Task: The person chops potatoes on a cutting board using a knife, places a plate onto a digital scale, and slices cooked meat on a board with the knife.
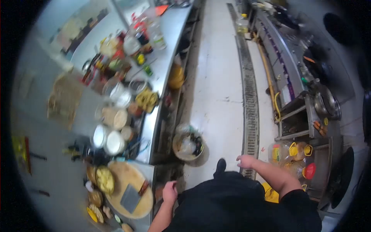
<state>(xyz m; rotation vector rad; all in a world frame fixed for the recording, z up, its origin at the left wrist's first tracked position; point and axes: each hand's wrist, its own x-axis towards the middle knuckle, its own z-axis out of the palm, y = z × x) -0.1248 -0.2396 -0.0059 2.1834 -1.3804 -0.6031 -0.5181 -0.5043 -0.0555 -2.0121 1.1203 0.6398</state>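
Note:
My left hand hangs beside the steel counter with its fingers curled in, and no object shows in it. To its left, a cleaver with a reddish-brown handle lies on a round wooden cutting board. A bowl of pale yellow pieces stands at the board's left edge. My right hand is held out over the floor near the drain grate, its fingers slightly bent and apart, holding nothing. Both hands are apart from everything around them.
A waste bin stands on the floor by the left counter, which carries several tubs and bottles. Oil jugs sit on the right, below woks. A white-tiled aisle runs ahead.

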